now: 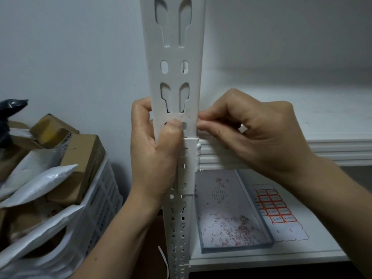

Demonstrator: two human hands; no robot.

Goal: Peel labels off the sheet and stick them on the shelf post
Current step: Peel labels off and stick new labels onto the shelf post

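One shelf post (173,57), one label sheet (275,210), two hands; post is standing at frame centre, long axis vertical, sheet is lying flat at lower right. The left hand (155,150) is gripping the post, thumb pressing its front; the right hand (251,133) is pinching its right edge, fingers curled

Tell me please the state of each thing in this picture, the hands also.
Shelf post, upright, held by both hands.
Left hand, wraps the post, thumb pressing its front.
Right hand, fingertips pinch the post's right edge.
Label sheet, flat on the lower shelf, partly peeled.
Crate, full of parcels.
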